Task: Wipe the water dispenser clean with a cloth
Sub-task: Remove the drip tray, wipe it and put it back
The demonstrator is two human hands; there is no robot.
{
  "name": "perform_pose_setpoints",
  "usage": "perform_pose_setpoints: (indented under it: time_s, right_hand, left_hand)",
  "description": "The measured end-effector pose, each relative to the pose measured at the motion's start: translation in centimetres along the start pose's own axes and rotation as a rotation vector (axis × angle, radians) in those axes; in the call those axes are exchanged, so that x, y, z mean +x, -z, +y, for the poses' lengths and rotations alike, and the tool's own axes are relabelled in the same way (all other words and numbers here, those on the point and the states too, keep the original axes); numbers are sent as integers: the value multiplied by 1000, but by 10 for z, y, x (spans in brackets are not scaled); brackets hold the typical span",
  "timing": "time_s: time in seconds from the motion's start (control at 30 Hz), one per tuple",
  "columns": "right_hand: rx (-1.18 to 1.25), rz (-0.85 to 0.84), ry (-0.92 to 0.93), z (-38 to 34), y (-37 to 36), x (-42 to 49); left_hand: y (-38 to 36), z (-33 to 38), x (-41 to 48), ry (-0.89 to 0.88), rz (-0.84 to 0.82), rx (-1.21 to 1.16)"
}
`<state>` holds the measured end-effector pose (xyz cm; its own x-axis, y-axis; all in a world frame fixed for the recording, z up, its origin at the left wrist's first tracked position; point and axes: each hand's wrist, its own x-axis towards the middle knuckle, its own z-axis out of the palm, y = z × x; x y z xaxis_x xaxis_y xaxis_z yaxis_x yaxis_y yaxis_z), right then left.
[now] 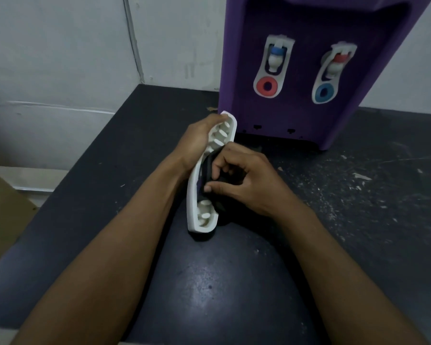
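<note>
The dark tabletop point(209, 282) lies open in the near middle, which gives the forearms room to swing. Just beyond, a white plastic drip tray point(193, 195) stands on its near end, tilted, with its ribbed hollow facing right. The left hand point(197, 140) is wrapped round the tray's upper back edge. The right hand point(244, 180) is bunched on a dark cloth point(208, 165) and presses it into the hollow.

The tray looks light and stiff, probably slick if wet. It is best held by its long rim as it is now, since the pegs inside look thin enough to snap. The soft cloth folds between them.

Farther right the purple water dispenser point(296, 115) stands near the wall. The tray's far tip is just beside its left corner, so strokes towards it have little room. The tabletop edge runs along the left.
</note>
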<state>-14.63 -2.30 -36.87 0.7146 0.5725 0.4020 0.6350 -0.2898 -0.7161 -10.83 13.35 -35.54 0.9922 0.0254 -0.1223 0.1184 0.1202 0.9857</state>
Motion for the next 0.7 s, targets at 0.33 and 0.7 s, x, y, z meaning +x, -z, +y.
perform_pose_setpoints:
  time_s: [0.33, 0.7]
  right_hand:
    - [-197, -149, -60, -18, 4, -2]
    - [-233, -339, -97, -25, 10, 1]
  left_hand:
    - [8, -3, 2, 12, 11, -12]
    - [1, 0, -3, 145, -3, 261]
